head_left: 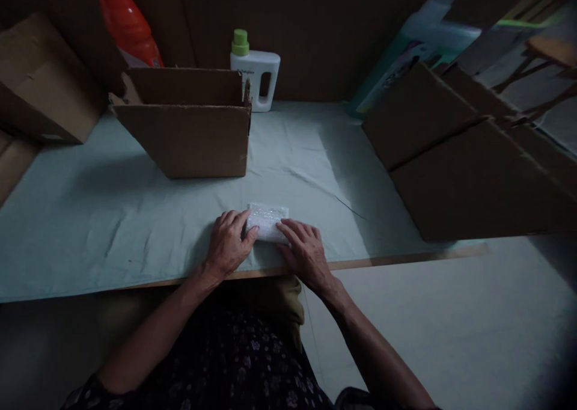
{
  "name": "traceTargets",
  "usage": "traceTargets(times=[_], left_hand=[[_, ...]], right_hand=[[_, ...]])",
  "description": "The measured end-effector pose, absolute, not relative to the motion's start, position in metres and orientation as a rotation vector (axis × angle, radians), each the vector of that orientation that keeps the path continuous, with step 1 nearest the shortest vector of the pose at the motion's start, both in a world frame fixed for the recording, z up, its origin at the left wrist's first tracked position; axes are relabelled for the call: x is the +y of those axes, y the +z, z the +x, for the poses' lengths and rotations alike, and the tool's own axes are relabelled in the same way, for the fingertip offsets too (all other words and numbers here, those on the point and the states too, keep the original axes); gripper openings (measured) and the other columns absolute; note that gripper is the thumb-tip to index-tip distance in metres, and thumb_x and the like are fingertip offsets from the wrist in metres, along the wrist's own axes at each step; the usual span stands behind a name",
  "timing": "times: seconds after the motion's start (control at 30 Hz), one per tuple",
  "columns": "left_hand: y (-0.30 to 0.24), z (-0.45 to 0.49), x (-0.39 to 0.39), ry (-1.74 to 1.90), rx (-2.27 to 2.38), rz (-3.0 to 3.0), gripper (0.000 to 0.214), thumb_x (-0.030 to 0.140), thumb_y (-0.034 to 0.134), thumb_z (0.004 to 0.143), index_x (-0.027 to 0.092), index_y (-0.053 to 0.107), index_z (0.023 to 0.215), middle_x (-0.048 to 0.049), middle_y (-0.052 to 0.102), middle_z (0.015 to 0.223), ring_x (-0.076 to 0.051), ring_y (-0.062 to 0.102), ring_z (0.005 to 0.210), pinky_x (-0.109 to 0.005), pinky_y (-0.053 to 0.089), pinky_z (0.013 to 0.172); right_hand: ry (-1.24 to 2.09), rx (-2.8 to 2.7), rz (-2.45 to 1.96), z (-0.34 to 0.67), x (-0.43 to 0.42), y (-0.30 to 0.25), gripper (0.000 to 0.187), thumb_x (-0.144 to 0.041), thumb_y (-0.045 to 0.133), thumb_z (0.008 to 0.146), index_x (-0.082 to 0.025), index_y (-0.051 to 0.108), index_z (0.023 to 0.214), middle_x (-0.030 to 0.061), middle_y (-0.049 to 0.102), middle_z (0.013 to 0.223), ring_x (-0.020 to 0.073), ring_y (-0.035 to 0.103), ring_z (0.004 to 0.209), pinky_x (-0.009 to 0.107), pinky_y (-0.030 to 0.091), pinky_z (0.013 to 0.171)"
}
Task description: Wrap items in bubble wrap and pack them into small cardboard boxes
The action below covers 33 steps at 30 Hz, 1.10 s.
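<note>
A small rolled or folded piece of bubble wrap (267, 222) lies on the cloth near the table's front edge, and whatever may be inside it is hidden. My left hand (229, 241) grips its left end, thumb on the near side and fingers on the far side. At the right end my right hand (306, 247) holds it with the fingers over the top; the thumb sits low and shows only in part. Both hands are closed on the wrap, close to the tabletop.
An upright open cardboard box (207, 142) stands beyond my left hand. Behind it are a white bottle with a green cap (255, 76) and a red bottle (128, 22). Cardboard boxes (478, 175) and a teal jug (406, 49) stand right. Another box (49, 85) is far left. Pale cloth (148, 229) covers the table.
</note>
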<state>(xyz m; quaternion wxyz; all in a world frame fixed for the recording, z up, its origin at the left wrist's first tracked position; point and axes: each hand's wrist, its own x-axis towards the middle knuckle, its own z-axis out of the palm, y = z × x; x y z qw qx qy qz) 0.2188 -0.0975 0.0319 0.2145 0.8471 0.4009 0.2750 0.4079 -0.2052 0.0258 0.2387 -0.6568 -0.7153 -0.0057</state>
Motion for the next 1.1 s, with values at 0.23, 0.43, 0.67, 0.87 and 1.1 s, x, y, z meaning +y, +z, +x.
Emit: traceTargets(times=[0.23,0.43,0.67,0.87,1.1], left_hand=[[0.036,0.198,-0.12,0.83,1.108,1.52,0.066,0.038,0.066,0.083,0.016,0.046,0.142,-0.0144,0.063,0.122,-0.021,0.064,0.097,-0.039,0.055,0.087],[0.053,0.197,-0.125,0.652,0.94,0.821,0.096,0.035,0.082,0.068,0.018,0.036,0.15,-0.0081,0.067,0.11,-0.021,0.065,0.101,-0.038,0.052,0.096],[0.05,0.202,-0.132,0.731,0.918,0.796,0.097,0.04,0.082,0.067,0.021,0.039,0.151,-0.005,0.067,0.106,-0.02,0.063,0.1,-0.034,0.05,0.093],[0.051,0.198,-0.134,0.837,0.879,0.866,0.082,0.038,0.08,0.072,0.022,0.047,0.145,-0.0031,0.067,0.104,-0.017,0.062,0.093,-0.029,0.05,0.089],[0.047,0.194,-0.134,0.854,0.893,0.962,0.071,0.04,0.076,0.077,0.021,0.052,0.142,-0.0025,0.065,0.097,-0.016,0.059,0.085,-0.028,0.05,0.08]], right_hand=[[0.097,-1.828,-1.766,0.412,-0.189,0.028,0.029,-0.029,0.059,0.098,-0.02,0.066,0.124,0.0109,0.075,0.113,0.0258,0.067,0.1,0.041,0.047,0.087],[0.378,-1.779,-1.637,0.397,-0.203,0.054,0.029,-0.03,0.059,0.098,-0.023,0.066,0.126,0.008,0.075,0.106,0.0235,0.067,0.094,0.041,0.049,0.09],[0.443,-1.669,-1.626,0.394,-0.214,0.055,0.038,-0.042,0.06,0.097,-0.024,0.065,0.13,0.0123,0.066,0.128,0.0277,0.061,0.12,0.044,0.05,0.101],[0.96,-1.282,-1.475,0.39,-0.212,0.05,0.059,-0.054,0.066,0.089,-0.022,0.056,0.139,0.0122,0.067,0.127,0.0253,0.066,0.108,0.04,0.054,0.092],[1.109,-0.929,-1.424,0.37,-0.2,0.046,0.043,-0.053,0.079,0.076,-0.021,0.064,0.1,0.0009,0.064,0.083,0.0151,0.058,0.073,0.026,0.049,0.066]])
